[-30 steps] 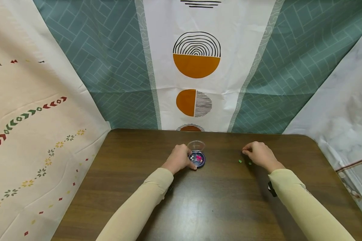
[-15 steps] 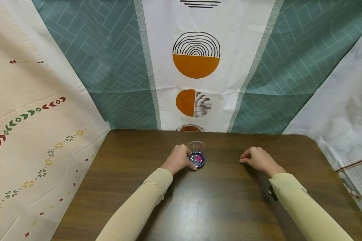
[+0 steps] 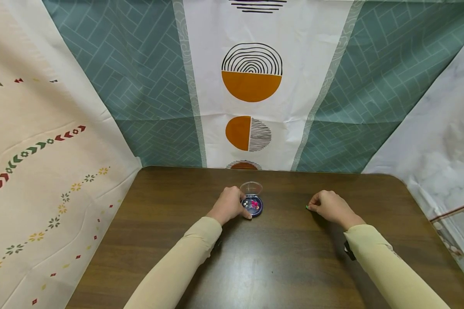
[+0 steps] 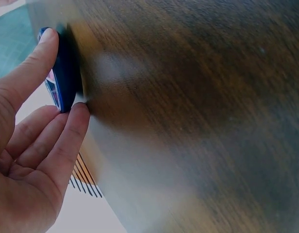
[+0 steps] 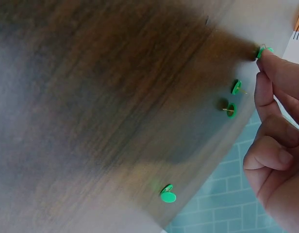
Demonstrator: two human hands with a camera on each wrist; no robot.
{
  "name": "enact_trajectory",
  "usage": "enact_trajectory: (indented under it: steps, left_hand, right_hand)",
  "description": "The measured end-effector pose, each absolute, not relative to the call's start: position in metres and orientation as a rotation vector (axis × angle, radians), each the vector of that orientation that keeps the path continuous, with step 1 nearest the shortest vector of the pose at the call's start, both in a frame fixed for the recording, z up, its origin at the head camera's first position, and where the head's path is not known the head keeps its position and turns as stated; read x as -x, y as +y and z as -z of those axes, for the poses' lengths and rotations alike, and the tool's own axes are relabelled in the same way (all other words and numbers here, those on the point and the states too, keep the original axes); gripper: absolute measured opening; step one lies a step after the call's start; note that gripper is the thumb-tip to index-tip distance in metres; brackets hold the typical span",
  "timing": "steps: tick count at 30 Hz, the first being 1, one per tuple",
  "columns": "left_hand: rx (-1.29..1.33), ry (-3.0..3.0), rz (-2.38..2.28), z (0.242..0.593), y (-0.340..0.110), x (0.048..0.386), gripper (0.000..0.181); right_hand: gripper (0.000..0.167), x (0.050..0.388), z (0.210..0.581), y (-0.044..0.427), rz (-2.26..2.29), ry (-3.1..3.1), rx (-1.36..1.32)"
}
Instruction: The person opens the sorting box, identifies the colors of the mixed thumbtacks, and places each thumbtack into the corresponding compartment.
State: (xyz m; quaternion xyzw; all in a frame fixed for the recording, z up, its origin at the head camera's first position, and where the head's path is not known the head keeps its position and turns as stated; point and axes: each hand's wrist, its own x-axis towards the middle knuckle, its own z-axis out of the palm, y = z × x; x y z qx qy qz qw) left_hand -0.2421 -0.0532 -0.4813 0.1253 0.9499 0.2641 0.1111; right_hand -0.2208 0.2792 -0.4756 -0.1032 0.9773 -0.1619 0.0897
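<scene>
A cream cloth printed with red, green and yellow motifs (image 3: 42,180) fills the left of the head view, beside a brown wood-grain table (image 3: 158,240). Just left of the frame's centre line, below the middle, the left hand (image 3: 230,202), in a pale yellow sleeve (image 3: 178,266), grips a round dark blue case (image 3: 261,208) by its edge, thumb on the near side, fingers opposite. The case's clear oval lid (image 3: 252,188) stands raised behind it; small bright pink pieces (image 3: 254,203) lie inside. Right of centre, the right hand (image 3: 332,208) pinches a small green flat-headed tack (image 5: 260,52) narrowly between thumb and forefinger. In the right wrist view, two loose green tacks (image 5: 231,110) lie near those fingertips; at lower centre, another green piece (image 5: 168,197) is perhaps two overlapping tacks, too blurred to be sure. A white marbled cloth (image 3: 444,141) hangs at far right.
</scene>
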Motion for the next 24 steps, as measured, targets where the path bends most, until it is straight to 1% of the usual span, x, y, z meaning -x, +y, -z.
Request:
enact_trajectory:
  steps: [11, 24]
  left_hand:
    - [-0.373, 2.789, -0.797, 0.482, -0.054, 0.243, 0.064]
    - [-0.360, 2.785, -0.804, 0.481, -0.053, 0.242, 0.065]
  right_hand:
    - [0.010, 0.220, 0.471, 0.276, 0.483, 2.896, 0.286]
    - [0.013, 0.221, 0.462, 0.276, 0.590, 2.883, 0.291]
